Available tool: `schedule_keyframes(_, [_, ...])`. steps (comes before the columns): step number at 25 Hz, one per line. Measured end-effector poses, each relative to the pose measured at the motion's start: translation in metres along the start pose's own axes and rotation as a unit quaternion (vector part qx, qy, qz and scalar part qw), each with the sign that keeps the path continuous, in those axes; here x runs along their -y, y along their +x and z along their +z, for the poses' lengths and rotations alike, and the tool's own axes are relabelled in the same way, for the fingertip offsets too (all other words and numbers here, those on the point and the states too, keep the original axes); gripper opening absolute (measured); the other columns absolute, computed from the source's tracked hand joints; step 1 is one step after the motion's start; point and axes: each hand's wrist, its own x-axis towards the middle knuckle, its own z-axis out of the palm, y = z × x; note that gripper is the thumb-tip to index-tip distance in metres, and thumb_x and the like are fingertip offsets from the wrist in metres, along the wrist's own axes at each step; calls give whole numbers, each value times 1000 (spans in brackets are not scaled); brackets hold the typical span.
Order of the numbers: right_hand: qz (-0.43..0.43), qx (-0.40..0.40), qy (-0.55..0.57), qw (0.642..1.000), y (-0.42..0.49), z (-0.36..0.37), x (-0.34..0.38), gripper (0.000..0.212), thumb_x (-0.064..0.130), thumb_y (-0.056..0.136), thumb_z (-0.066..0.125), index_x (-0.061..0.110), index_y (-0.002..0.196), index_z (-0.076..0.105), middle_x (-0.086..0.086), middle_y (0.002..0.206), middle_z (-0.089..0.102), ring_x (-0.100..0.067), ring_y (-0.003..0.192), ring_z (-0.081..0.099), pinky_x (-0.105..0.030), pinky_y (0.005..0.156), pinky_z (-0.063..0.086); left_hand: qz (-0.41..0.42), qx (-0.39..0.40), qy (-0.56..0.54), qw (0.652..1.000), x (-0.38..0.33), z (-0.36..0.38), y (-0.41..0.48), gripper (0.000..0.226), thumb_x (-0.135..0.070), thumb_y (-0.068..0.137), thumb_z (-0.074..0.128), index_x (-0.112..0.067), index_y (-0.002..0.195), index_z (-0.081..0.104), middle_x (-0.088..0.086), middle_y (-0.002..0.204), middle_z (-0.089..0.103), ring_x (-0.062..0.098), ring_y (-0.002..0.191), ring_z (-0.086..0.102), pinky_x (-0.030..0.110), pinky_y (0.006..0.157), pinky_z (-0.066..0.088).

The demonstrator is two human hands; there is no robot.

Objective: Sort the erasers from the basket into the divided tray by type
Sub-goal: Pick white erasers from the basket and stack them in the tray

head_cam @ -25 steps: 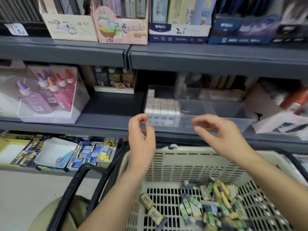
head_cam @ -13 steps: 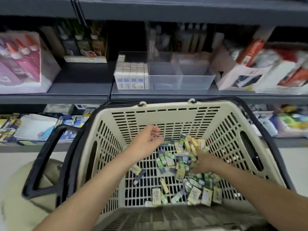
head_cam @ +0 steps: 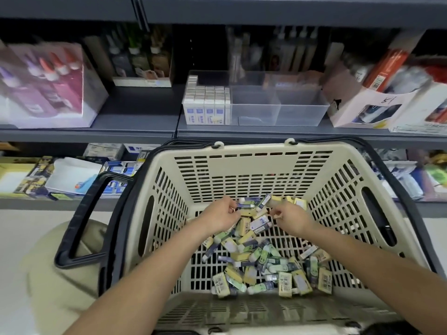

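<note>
A beige basket (head_cam: 254, 153) with black handles sits in front of me. A pile of small erasers (head_cam: 261, 262) in yellow, green and blue-white sleeves lies on its floor. Both my hands are down at the far end of the pile. My left hand (head_cam: 217, 215) pinches a blue-sleeved eraser (head_cam: 246, 205). My right hand (head_cam: 294, 220) has its fingers curled on a pale yellow eraser (head_cam: 276, 201). The clear divided tray (head_cam: 302, 112) stands on the shelf above. Its left compartment holds rows of white-and-blue erasers (head_cam: 205, 105); the other compartments look bare.
A box of glue bottles (head_cam: 46, 85) stands on the shelf at the left, and open cartons (head_cam: 377, 102) at the right of the tray. The lower shelf holds boxed stationery (head_cam: 72, 175). The basket's left handle (head_cam: 79, 221) hangs outward.
My view tipped down from the shelf to the basket. Both hands dropped from the tray into the basket, then moved to the far end of the pile and closed on erasers.
</note>
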Motion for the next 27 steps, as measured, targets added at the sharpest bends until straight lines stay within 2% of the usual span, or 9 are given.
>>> schedule_keyframes(3, [-50,65,-62,995,7,12,5,45,7,88,51,21,132,50,-5,138,47,-23,122,49,-34,100,41,0,19,13,1000,3,8,5,32,-29,93,49,-14,122,49,2,109,56,20,102,58,35,91,47])
schedule_keyframes(5, [-59,79,-80,992,11,22,12,48,16,89,55,19,136,44,-8,138,45,-24,126,44,-36,101,39,-4,28,-1,1000,6,10,9,26,-24,94,49,-15,117,52,5,106,58,22,95,58,35,87,47])
schedule_keyframes(8, [-46,67,-91,992,9,33,14,43,31,92,53,20,133,43,-8,127,43,-27,117,47,-37,93,44,-31,-16,-50,998,19,6,17,18,-11,94,42,-16,104,56,3,96,55,19,81,53,31,75,45])
schedule_keyframes(10, [-47,62,-104,991,7,38,13,38,29,96,45,19,132,42,-9,128,39,-28,112,50,-37,90,46,-71,-47,-43,995,32,7,21,21,-9,94,41,-15,107,57,2,101,55,17,81,53,27,73,44])
schedule_keyframes(15, [-2,95,-99,990,7,33,15,26,27,93,51,13,115,49,-11,119,45,-28,96,56,-34,78,44,-82,-11,7,997,46,29,28,33,-22,89,58,-14,121,52,6,119,57,19,103,56,31,91,47])
schedule_keyframes(18, [-8,104,-90,990,6,32,17,14,24,90,55,17,98,44,-9,108,56,-22,82,52,-31,65,38,-66,-45,91,993,40,39,35,35,-27,82,66,-12,112,54,6,109,60,21,95,59,31,77,47])
schedule_keyframes(21, [-9,85,-26,996,7,23,17,11,19,89,54,18,100,51,0,95,57,-16,75,52,-25,56,37,-53,-72,141,986,38,44,38,22,-20,80,67,-12,98,57,5,103,59,22,90,58,30,71,46])
schedule_keyframes(24, [12,48,120,992,13,5,19,5,18,86,63,18,90,60,2,80,56,-11,67,50,-24,60,41,-98,-91,-9,991,41,32,38,26,-9,81,65,-16,105,57,2,104,59,17,87,58,28,74,50])
schedule_keyframes(27, [36,44,311,949,11,-8,30,4,14,86,64,15,90,67,-2,80,66,-11,70,57,-20,58,43,-92,-116,-254,956,33,8,37,34,0,83,62,-13,113,54,3,105,59,17,84,62,26,71,54])
